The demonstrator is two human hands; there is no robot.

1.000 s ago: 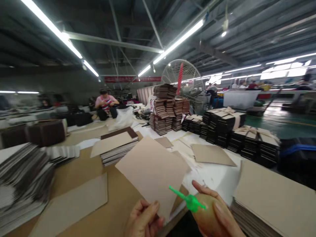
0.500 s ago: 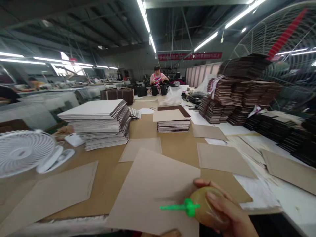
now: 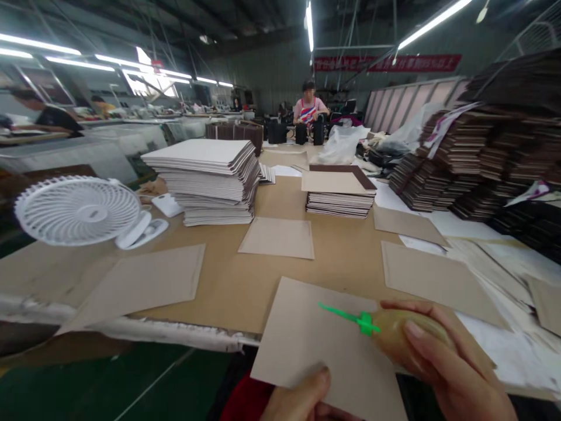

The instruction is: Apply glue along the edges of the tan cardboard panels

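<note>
Clamping one green-nozzled bottle [image 3: 394, 334]: one right hand [image 3: 456, 356], fingers wrapped around it. One left hand [image 3: 302, 397] pinches one beige board [image 3: 319, 342] by its near edge. Board's position: at the front of one table [image 3: 228, 286], beneath the bottle's tip. Beyond: one white fan [image 3: 87, 213], one tall pale stack [image 3: 210, 190].

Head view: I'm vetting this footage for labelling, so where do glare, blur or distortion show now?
Head view, top: the ceiling tube lights glare white against a dark roof; head view, background: lettering on the red banner is smeared; head view, right edge: the dark brown panels look stretched and soft; head view, foreground: the green nozzle by the right hand stands out fairly clearly.
</note>
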